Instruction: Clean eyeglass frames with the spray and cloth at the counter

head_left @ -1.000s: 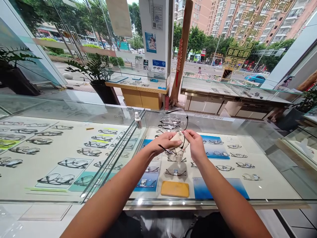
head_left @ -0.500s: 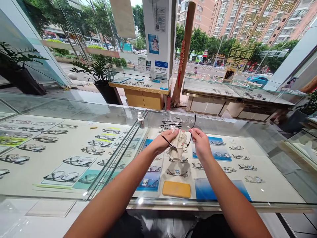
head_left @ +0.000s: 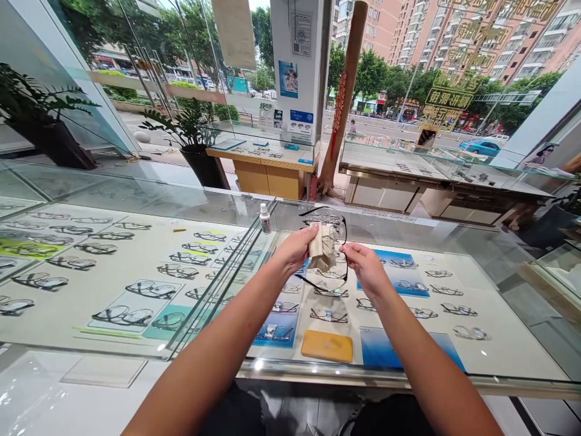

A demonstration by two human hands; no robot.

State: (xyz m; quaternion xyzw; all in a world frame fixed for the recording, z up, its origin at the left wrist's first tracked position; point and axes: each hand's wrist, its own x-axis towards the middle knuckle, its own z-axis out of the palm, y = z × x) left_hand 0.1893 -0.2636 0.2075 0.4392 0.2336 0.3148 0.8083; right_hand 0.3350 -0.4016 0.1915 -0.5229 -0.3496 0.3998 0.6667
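Above the glass counter, my left hand (head_left: pixel 295 249) is closed on a crumpled beige cleaning cloth (head_left: pixel 322 247). My right hand (head_left: pixel 362 264) pinches a pair of dark-framed eyeglasses (head_left: pixel 345 235) near the middle of the frame. The eyeglasses stand on edge, one temple stretching left above the cloth and the other below it. The cloth lies beside the frame; whether it touches a lens I cannot tell. A small white spray bottle (head_left: pixel 265 219) stands on the counter, left of and beyond my left hand.
Under the glass top of the display counter (head_left: pixel 408 374) lie several rows of eyeglasses (head_left: pixel 329 316) and a yellow glasses case (head_left: pixel 327 346). A clear plate (head_left: pixel 104 370) rests at the near left. Beyond are a potted plant (head_left: pixel 200 163), a wooden post (head_left: pixel 347 97) and another display case (head_left: pixel 385 158).
The eyeglasses have turned in my right hand, so the frame now stands more upright with its temples pointing left. My left hand has bunched the cloth and drawn it slightly away from the frame.
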